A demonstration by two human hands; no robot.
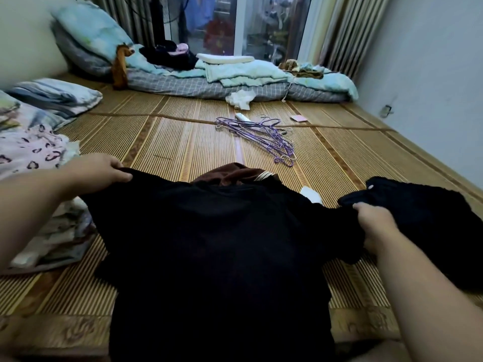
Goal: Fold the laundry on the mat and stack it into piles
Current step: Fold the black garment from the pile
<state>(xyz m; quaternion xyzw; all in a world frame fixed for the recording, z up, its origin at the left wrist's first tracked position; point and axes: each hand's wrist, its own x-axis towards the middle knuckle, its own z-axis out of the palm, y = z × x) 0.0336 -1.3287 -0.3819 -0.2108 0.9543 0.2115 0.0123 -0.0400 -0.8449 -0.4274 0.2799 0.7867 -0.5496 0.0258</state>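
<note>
Left grip (pixel 104 169) was clamped on one shoulder of a black shirt (pixel 217 244), fingers curled over the cloth; right grip (pixel 376 223) was clamped on the opposite shoulder. The shirt was spread at the near edge of the mat (pixel 183 142), its far end overlapping a brown garment (pixel 230 173). A pile of folded laundry (pixel 60 231) sat by the left edge, a dark garment (pixel 423 218) lay just beside the right grip, and purple hangers (pixel 264 137) lay near the mat's centre.
</note>
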